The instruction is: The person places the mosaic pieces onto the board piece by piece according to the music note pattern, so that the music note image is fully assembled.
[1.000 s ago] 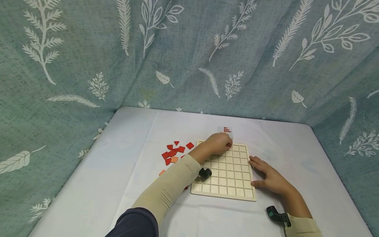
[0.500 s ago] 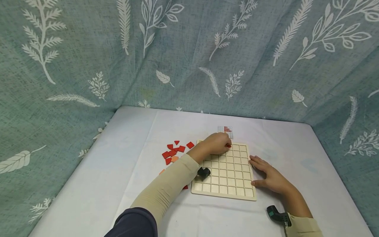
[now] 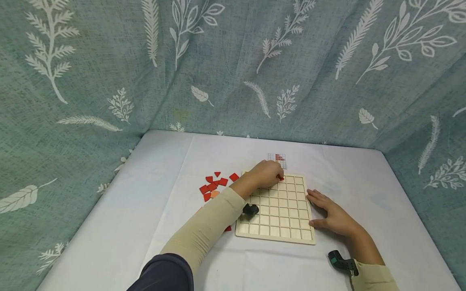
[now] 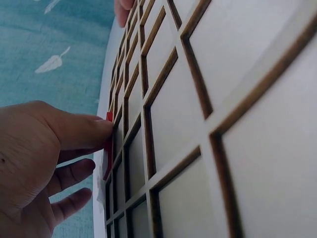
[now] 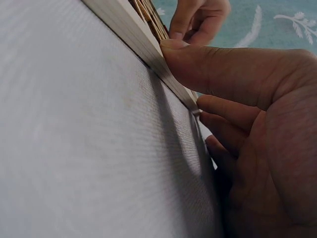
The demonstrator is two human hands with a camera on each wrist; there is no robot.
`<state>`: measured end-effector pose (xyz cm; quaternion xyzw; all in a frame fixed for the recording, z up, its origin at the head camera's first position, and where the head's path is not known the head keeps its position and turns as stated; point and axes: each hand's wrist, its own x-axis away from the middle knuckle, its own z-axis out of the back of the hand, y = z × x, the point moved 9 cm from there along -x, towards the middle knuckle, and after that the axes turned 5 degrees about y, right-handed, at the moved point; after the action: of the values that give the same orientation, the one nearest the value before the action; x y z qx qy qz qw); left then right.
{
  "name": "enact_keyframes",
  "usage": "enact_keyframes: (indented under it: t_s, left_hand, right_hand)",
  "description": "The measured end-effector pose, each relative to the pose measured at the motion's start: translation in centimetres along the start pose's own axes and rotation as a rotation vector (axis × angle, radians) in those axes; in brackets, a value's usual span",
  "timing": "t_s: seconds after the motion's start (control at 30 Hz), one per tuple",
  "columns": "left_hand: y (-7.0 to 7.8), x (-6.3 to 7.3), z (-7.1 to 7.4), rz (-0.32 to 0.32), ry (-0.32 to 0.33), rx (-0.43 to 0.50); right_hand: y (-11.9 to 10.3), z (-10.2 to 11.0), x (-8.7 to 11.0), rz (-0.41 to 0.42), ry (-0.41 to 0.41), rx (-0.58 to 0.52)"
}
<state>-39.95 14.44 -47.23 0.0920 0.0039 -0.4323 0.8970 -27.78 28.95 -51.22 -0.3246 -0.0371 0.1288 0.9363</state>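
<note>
My left hand (image 3: 265,173) reaches over the far side of a pale wooden grid board (image 3: 279,223). In the left wrist view its thumb and forefinger pinch a thin red tile (image 4: 107,161), which stands on edge at the board's far cells. The other fingers are bent loosely away from the tile. My right hand (image 3: 332,216) rests along the board's right edge, fingers fairly straight. Close up in the right wrist view, its thumb (image 5: 218,69) lies against the wooden rim with the fingertips further along the same side.
Several loose red tiles (image 3: 212,187) and an orange tile (image 3: 215,194) lie left of the board, partly behind the left sleeve (image 3: 205,226). A small printed grid card (image 3: 282,161) with red cells lies beyond the board on the white cloth (image 3: 346,173).
My left hand stays at the far side of the board with the red tile, shifting only slightly. The right hand has held its place at the board's edge.
</note>
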Motion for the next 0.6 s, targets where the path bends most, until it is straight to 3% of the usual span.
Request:
enact_keyframes:
  t_s: [0.27,0.6]
  left_hand:
    - [0.13,-0.12,0.21,0.009,-0.011,-0.018]
    - [0.21,0.11,0.42,0.009,-0.002,0.032]
  right_hand:
    - [-0.1,0.13,-0.08,-0.002,0.003,-0.006]
    - [0.04,0.04,0.07,0.001,0.003,-0.002]
